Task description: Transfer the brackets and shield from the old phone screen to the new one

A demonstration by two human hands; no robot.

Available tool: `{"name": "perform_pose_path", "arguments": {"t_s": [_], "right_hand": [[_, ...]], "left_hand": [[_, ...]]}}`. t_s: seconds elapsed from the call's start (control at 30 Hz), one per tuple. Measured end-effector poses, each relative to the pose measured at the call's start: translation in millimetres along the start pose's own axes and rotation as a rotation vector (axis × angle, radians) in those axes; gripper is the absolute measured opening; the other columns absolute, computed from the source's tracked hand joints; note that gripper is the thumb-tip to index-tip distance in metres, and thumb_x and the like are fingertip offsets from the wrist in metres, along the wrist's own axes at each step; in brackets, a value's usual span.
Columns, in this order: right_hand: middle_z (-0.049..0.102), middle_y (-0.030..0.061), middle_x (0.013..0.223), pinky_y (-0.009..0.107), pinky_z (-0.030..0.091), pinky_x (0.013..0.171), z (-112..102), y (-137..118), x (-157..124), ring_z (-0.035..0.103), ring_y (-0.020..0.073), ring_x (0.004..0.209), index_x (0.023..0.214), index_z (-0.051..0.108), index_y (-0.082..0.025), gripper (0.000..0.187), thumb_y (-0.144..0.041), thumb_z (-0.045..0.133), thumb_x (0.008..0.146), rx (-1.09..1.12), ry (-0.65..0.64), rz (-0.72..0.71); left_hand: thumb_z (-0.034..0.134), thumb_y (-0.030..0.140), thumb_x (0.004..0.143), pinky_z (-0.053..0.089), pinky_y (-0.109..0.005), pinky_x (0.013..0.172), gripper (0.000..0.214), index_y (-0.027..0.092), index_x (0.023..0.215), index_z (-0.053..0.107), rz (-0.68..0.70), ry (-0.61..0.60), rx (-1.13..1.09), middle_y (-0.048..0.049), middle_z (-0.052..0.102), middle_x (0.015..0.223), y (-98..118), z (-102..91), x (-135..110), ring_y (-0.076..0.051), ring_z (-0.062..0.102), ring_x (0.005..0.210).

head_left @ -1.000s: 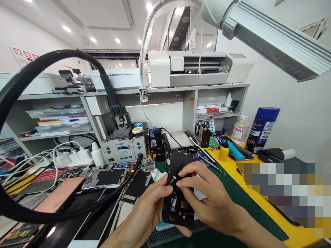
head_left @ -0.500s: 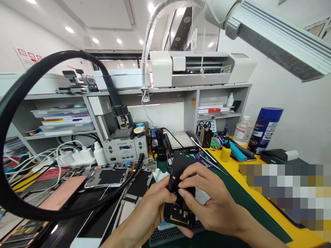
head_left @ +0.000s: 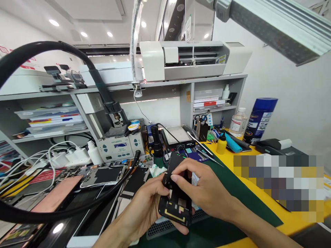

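Observation:
Over the green mat, my left hand [head_left: 148,196] is closed around an opened phone body [head_left: 178,208], with fingers beneath it and the thumb at its left edge. The lower interior shows black, with a yellow L-shaped strip and small light patches. A dark panel [head_left: 174,162] stands tilted over the phone's upper end. My right hand [head_left: 207,184] pinches this panel's near edge between thumb and index finger. Whether the panel is still joined to the phone I cannot tell; my right fingers hide part of it. A crumpled pale cloth [head_left: 157,170] lies just behind my left hand.
Phone screens and a pink phone panel [head_left: 58,193] lie at left beneath a thick black hose [head_left: 77,214]. A soldering or hot-air station [head_left: 120,146] and a black cylinder [head_left: 156,141] stand behind. Tweezers [head_left: 212,158], a yellow bottle [head_left: 221,145] and a blue spray can [head_left: 260,120] are right.
The dark panel is tilted further from the phone body, and more of the phone's interior shows. My right fingers keep their pinch. The whole view has shifted, with surroundings appearing further left and higher.

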State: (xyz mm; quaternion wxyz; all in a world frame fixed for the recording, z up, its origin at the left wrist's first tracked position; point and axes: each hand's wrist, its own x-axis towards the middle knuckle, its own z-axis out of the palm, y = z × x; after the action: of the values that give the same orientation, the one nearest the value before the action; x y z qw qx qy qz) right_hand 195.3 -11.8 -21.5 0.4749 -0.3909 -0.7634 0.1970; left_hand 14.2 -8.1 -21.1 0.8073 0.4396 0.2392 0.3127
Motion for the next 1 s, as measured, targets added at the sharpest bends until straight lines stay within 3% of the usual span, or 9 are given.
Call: {"name": "perform_pose_path", "arguments": {"t_s": [0.13,0.3,0.47,0.6,0.77,0.83,1.0], "right_hand": [[0.065,-0.0009,0.082,0.027,0.046,0.071,3,0,-1,0.06,0.0143,0.076,0.086,0.066,-0.021,0.008,-0.016,0.061,0.091,-0.024,0.007,-0.022],[0.065,-0.0005,0.083,0.028,0.045,0.073,3,2,0,0.06,0.0147,0.078,0.087,0.066,-0.021,0.009,-0.017,0.06,0.092,-0.028,0.01,-0.053],[0.066,-0.0007,0.083,0.027,0.046,0.069,3,2,1,0.061,0.0146,0.076,0.089,0.066,-0.022,0.008,-0.018,0.06,0.093,-0.046,0.024,-0.054],[0.068,0.0,0.084,0.028,0.048,0.071,1,2,-1,0.063,0.0156,0.078,0.09,0.066,-0.022,0.008,-0.017,0.06,0.093,-0.046,0.012,-0.065],[0.07,0.0019,0.089,0.028,0.05,0.074,-7,2,0,0.064,0.016,0.081,0.091,0.066,-0.021,0.012,-0.011,0.059,0.09,-0.037,-0.036,-0.15],[0.07,0.0026,0.087,0.028,0.051,0.074,-8,2,1,0.064,0.0159,0.08,0.088,0.065,-0.02,0.014,-0.008,0.06,0.086,-0.032,-0.029,-0.197],[0.07,0.0042,0.085,0.028,0.052,0.073,-9,2,3,0.065,0.0164,0.079,0.085,0.064,-0.018,0.014,-0.005,0.06,0.082,-0.032,0.018,-0.271]], "left_hand": [[0.037,0.007,0.081,0.061,-0.044,0.065,0.04,0.008,0.108,0.066,0.0,-0.023,-0.018,-0.0174,0.075,0.091,-1,2.2,1,-0.036,0.074,0.089],[0.037,0.018,0.092,0.061,-0.042,0.063,0.038,0.008,0.119,0.062,-0.009,-0.019,-0.074,-0.018,0.075,0.095,-2,2.6,1,-0.036,0.074,0.089],[0.037,0.018,0.091,0.061,-0.043,0.06,0.037,0.009,0.118,0.059,-0.002,0.012,-0.142,-0.0163,0.074,0.091,-1,0.7,1,-0.034,0.074,0.086],[0.044,0.022,0.091,0.06,-0.042,0.056,0.033,0.014,0.12,0.058,-0.038,0.134,-0.124,-0.0093,0.072,0.082,-1,0.6,2,-0.029,0.073,0.073],[0.056,0.019,0.084,0.057,-0.03,0.051,0.008,0.015,0.086,0.063,-0.001,0.321,-0.108,-0.0025,0.068,0.071,-1,3.9,3,-0.019,0.068,0.059],[0.06,0.016,0.081,0.055,-0.024,0.05,0.003,0.016,0.081,0.063,0.025,0.395,-0.121,0.0006,0.066,0.068,-1,5.8,3,-0.015,0.066,0.056],[0.065,0.013,0.073,0.048,-0.02,0.046,0.007,0.016,0.079,0.063,0.078,0.504,-0.109,0.0038,0.062,0.062,-1,6.8,5,-0.012,0.059,0.051]]}}
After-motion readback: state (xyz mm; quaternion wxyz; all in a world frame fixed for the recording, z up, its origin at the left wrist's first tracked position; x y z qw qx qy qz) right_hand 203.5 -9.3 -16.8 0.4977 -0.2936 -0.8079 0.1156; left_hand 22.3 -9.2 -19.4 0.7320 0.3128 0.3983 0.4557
